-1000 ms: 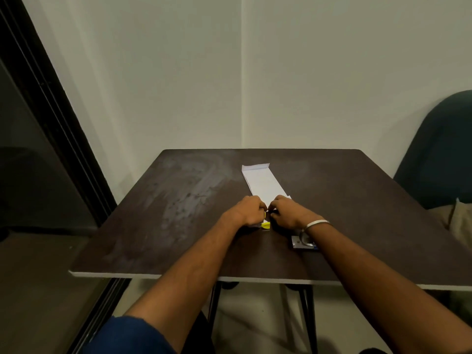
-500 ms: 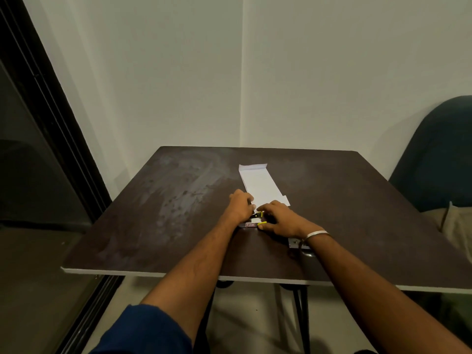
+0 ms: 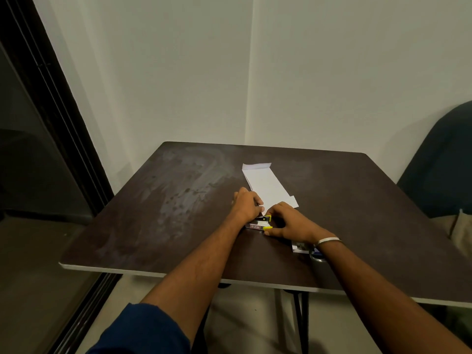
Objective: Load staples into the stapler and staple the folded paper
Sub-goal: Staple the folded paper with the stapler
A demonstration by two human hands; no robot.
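Both hands close on the small stapler at the centre of the frame: the left hand curls over its far end with knuckles up, the right hand pinches its near yellow-tipped end. Both forearms reach in from the bottom edge, the right wrist wearing 1 bangle. Folded paper lies flat on the dark table, just above the hands.

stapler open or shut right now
Open, it seems: the stapler shows two yellow-tipped parts spread apart between the left hand and right hand. Staples inside: cannot tell.
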